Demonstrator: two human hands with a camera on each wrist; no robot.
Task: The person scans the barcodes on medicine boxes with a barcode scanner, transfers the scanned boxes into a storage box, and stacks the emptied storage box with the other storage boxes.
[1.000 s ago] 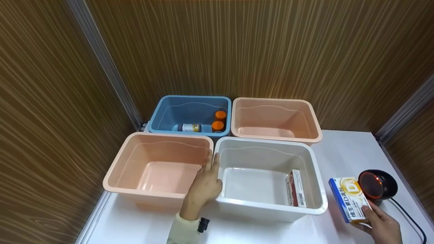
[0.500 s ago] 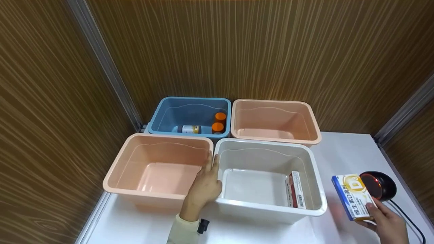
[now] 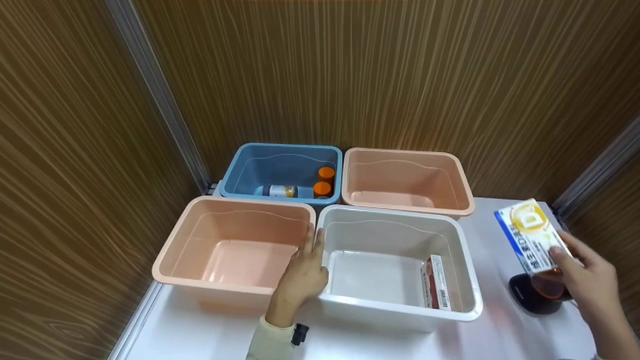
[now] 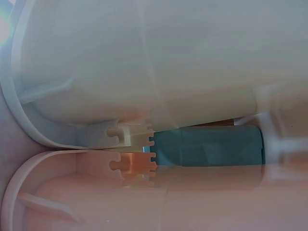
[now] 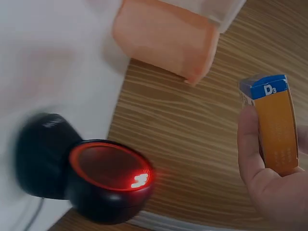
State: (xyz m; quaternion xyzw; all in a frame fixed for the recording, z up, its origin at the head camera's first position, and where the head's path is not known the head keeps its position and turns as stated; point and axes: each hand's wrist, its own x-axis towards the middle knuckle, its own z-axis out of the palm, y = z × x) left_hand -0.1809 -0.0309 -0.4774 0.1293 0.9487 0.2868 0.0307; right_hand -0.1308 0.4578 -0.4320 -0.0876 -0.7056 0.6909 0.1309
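Observation:
My right hand grips a white, blue and yellow vitamin D3 box, thumb on its front face, in the air above a black barcode scanner. In the right wrist view the orange narrow side of that box faces the camera, and the scanner's round window glows red. My left hand rests with fingers extended over the meeting rims of the front pink bin and the white bin. In the left wrist view the hand itself is out of sight; the undersides of the two rims show.
Inside the white bin a red and white box stands against the right side. A blue bin behind holds a lying bottle and two orange-capped bottles. Another pink bin stands beside it. Wood-grain walls enclose the table.
My right hand has raised the vitamin box up and away from the scanner's window. The scanner has shifted slightly left and toward me. My left hand has stayed put.

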